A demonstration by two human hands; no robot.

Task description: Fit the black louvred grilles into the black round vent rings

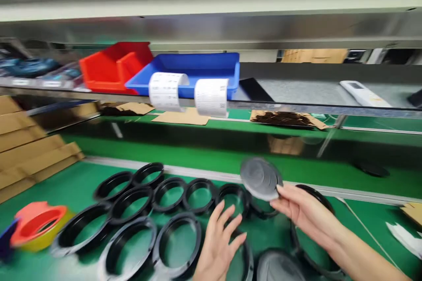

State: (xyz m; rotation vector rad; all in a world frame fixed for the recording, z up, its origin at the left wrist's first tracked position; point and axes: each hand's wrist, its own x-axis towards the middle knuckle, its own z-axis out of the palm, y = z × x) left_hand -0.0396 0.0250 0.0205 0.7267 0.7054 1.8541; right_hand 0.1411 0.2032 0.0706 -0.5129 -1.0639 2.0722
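Observation:
My right hand pinches the edge of a round dark grey disc, held up and tilted above the green bench. Fingers spread and holding nothing, my left hand hovers over the black rings in the front middle. Several more such rings, some larger and some smaller, lie in rows to the left and behind it. Below my right forearm sits another grey disc, partly cut off by the frame's bottom edge. Beside it lies a large black ring, partly covered by my arm.
A tape dispenser with yellow tape stands at the left, near stacked cardboard. On the shelf above are a red bin, a blue tray with hanging labels, and a white handheld device. A white cord lies at the right.

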